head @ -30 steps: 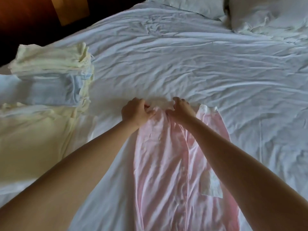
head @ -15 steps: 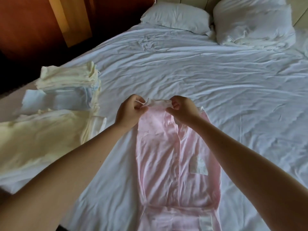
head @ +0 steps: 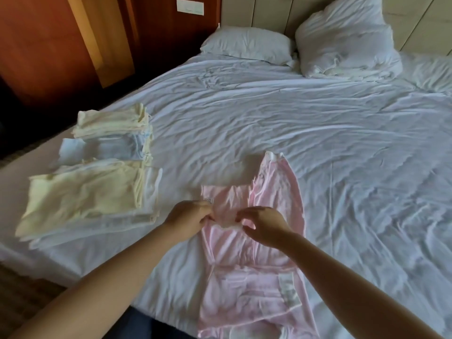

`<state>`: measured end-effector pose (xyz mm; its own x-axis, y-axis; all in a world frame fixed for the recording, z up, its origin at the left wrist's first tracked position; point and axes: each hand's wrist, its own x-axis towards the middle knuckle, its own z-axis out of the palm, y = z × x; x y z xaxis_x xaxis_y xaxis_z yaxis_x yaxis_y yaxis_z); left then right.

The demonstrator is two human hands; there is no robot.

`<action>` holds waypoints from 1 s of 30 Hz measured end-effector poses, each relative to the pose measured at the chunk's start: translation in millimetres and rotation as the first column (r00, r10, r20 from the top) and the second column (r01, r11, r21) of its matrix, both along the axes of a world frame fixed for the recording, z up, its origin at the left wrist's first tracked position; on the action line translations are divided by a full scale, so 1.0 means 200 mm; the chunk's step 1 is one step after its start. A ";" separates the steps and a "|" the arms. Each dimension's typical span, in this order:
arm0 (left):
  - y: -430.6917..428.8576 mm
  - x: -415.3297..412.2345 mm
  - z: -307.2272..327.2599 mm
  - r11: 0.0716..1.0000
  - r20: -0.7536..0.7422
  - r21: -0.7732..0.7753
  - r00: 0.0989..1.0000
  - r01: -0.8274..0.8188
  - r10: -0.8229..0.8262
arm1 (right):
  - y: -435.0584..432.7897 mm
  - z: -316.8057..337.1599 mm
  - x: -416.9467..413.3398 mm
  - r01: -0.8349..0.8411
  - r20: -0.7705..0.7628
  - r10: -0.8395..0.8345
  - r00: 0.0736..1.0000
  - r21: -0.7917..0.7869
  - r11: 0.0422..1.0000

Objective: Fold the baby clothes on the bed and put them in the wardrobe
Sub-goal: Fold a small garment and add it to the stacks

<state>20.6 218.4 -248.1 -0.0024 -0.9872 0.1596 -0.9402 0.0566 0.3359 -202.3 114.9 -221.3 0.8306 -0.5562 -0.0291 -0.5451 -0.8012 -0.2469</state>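
Since half a second ago, the collar of the pink baby garment (head: 274, 192) is folded down over its middle on the bed (head: 318, 133) — left hand (head: 189, 220) and right hand (head: 263, 226) both pinch it; the lower hem is cut off.

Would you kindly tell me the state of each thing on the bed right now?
pink garment, partly folded, lying on the sheet.
left hand, pinches the pink garment.
right hand, pinches the pink garment.
yellow pile, folded, stacked.
yellow and blue stack, folded.
sheet, wrinkled.
pillows, one flat, one bunched up.
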 end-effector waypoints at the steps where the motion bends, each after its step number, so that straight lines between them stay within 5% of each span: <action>1: 0.01 -0.01 -0.01 0.999 0.021 0.036 1.000 -0.010 0.009 | 0.02 -0.02 -0.01 -0.004 -0.018 0.004 1.000 0.019 1.000; 8: -0.13 -0.11 0.10 0.984 0.222 0.137 0.971 -0.118 0.085 | 0.00 -0.01 -0.07 -0.062 -0.053 0.069 0.996 0.129 0.990; 13: -0.39 -0.23 0.22 0.985 -0.044 0.035 0.984 -0.169 0.171 | -0.27 0.05 -0.13 0.120 0.057 -0.122 0.991 0.027 0.992; 20: -0.86 -0.35 0.20 0.962 -0.107 0.163 0.965 -0.221 0.240 | -0.77 0.07 -0.12 0.413 0.040 -0.414 0.909 0.025 0.910; 30: -1.34 -0.33 -0.08 0.887 -0.406 0.284 0.792 -0.364 0.455 | -1.25 -0.18 0.06 0.629 0.069 -0.699 0.712 0.382 0.677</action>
